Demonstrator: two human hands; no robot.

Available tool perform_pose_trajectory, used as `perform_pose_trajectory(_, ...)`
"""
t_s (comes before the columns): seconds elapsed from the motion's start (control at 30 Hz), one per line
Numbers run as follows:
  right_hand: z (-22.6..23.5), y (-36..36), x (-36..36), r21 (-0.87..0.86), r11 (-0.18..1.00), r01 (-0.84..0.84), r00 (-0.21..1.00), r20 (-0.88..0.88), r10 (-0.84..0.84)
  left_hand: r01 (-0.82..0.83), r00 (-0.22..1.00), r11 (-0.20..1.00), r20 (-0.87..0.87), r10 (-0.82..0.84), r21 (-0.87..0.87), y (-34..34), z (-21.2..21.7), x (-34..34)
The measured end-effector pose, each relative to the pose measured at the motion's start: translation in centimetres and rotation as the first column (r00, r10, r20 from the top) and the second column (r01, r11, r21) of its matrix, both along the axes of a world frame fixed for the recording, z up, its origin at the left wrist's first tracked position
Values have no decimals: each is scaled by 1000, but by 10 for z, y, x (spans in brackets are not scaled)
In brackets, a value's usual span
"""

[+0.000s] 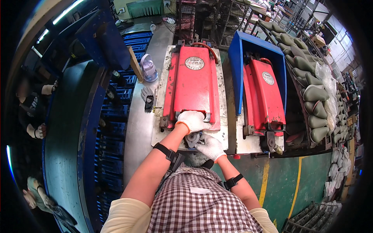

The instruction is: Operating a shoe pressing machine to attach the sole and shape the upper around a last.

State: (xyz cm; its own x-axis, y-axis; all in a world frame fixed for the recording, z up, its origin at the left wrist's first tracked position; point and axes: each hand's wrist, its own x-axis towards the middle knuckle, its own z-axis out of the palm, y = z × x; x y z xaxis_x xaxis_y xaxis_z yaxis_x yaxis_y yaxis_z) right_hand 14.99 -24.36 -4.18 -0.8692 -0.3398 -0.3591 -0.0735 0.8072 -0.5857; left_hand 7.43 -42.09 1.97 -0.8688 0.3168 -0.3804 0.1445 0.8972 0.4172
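The left hand (192,121), in a white glove with an orange cuff, lay on the near end of a red mould (192,87), its fingers curled together over the front edge by a metal latch (207,116). The right hand (210,146), also gloved, was just below it, fingers bent around a small round metal part (192,139) at the near edge of the steel plate (168,73) under the mould — whether it was pinching that part I could not tell. A second red mould (264,97) stood to the right inside a blue housing (237,66). Grey-green shoe forms (312,93) were racked beyond it. A clear water jug (148,68) and a spare glove (146,93) sat to the left, beside a blue conveyor (64,136).
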Motion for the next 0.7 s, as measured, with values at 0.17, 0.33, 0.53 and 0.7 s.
perform_pose_trajectory(0.17, 4, -1, 1, -17, 1000, 4, 1000, 13, -4, -12, 1000, 1000, -4, 12, -6, -1, -1, 0)
perform_pose_trajectory(0.33, 6, -1, 1, -37, 999, 9, 1000, 14, -9, -8, 1000, 1000, 3, 8, -11, 0, 1, 0)
perform_pose_trajectory(0.53, 1, 1, 0, -46, 999, 7, 1000, 1, -7, -5, 1000, 1000, -5, 5, -1, 0, 1, 0)
perform_pose_trajectory(0.7, 2, 1, 1, -63, 998, 9, 1000, -2, -9, -2, 1000, 1000, -8, 2, -12, 0, 0, -1)
